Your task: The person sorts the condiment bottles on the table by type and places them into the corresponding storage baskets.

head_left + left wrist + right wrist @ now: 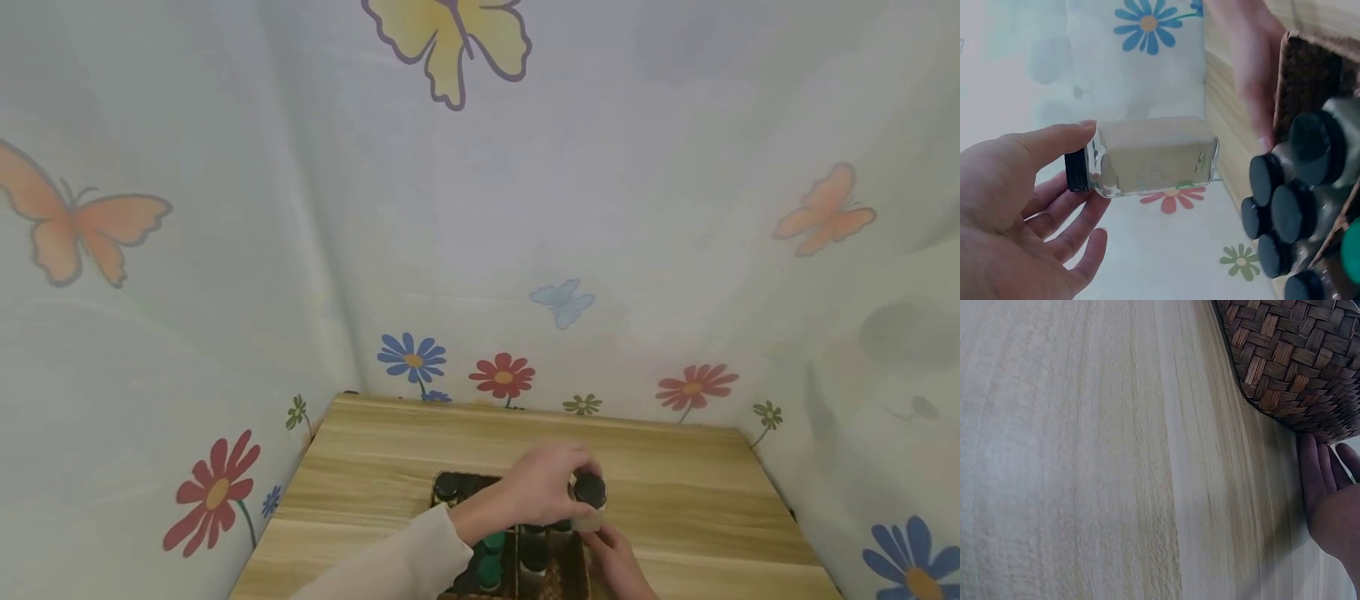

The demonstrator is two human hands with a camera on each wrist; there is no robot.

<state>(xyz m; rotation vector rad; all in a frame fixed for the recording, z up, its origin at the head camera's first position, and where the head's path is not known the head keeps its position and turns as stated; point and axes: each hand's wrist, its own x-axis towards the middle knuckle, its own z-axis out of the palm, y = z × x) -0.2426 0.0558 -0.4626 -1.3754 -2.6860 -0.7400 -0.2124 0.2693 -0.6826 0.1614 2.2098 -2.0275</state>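
Note:
My left hand pinches a square glass spice jar by its black lid, thumb on one side and fingers on the other. Pale powder fills the jar. In the head view it is above the right side of a dark woven basket. Lower down, my right hand rests its extended fingertips against the foot of the basket's outer wall. Several black-lidded jars stand in the basket, along with green-lidded ones. My left forearm hides part of the basket in the head view.
The basket stands on a light wood-grain table. A divider splits its inside into compartments. Pale fabric walls printed with flowers and butterflies enclose the table at the back and both sides.

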